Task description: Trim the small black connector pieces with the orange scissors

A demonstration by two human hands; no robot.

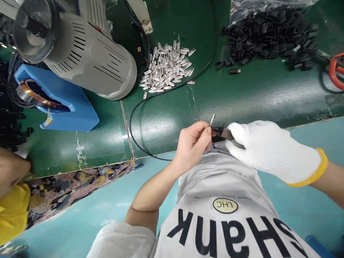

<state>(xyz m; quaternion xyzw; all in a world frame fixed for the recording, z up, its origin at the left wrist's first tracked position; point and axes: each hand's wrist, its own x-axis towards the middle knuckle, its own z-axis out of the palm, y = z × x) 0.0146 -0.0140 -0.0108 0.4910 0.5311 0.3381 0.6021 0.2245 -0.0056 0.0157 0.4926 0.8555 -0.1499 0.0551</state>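
Observation:
My bare left hand (193,141) pinches a small silver metal connector (213,119), which sticks up past the fingertips. A thin black cable (139,104) curves over the bench and runs behind this hand; where it ends is hidden. My right hand (268,150), in a white knit glove with a yellow cuff, grips a dark plier-like tool (228,134). Its tip meets my left fingertips just below the connector. Most of the tool is covered by the glove, so its exact kind is unclear. Both hands are at the bench's front edge.
Loose silver connectors (169,68) lie piled on the green bench (166,114). Black plastic housings (268,36) are heaped back right, near orange-handled scissors (335,71). A grey machine (94,53) and a blue tape dispenser (77,111) stand left. Another person's arm (12,168) shows far left.

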